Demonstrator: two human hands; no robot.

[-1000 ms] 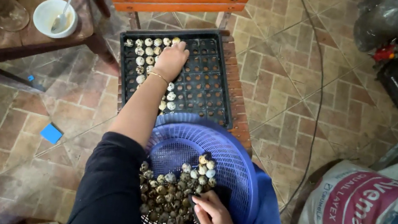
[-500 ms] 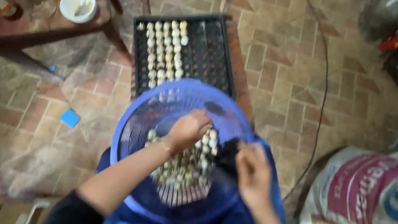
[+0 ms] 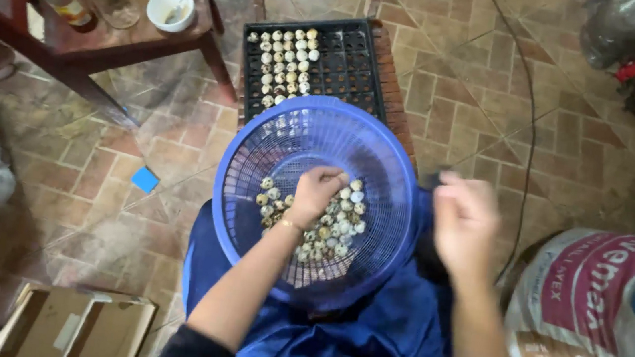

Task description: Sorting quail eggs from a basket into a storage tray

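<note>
- left hand point(image 3: 317, 191) is down in the blue basket point(image 3: 402, 213) mid-frame, fingers curled over the eggs point(image 3: 328, 224), looks like it's got a few
- right hand point(image 3: 463, 225) hangs off the basket's right rim, blurry, can't tell if it's gripping anything
- eggs are tiny, speckled, light, and I'd guess thin-shelled: scoop loosely from the sides, no squeezing
- black tray point(image 3: 348, 57) just above, filled at its upper left
- table point(image 3: 141, 36) upper left, sack point(image 3: 599, 318) right, box point(image 3: 73, 326) lower left, none in the way
</note>
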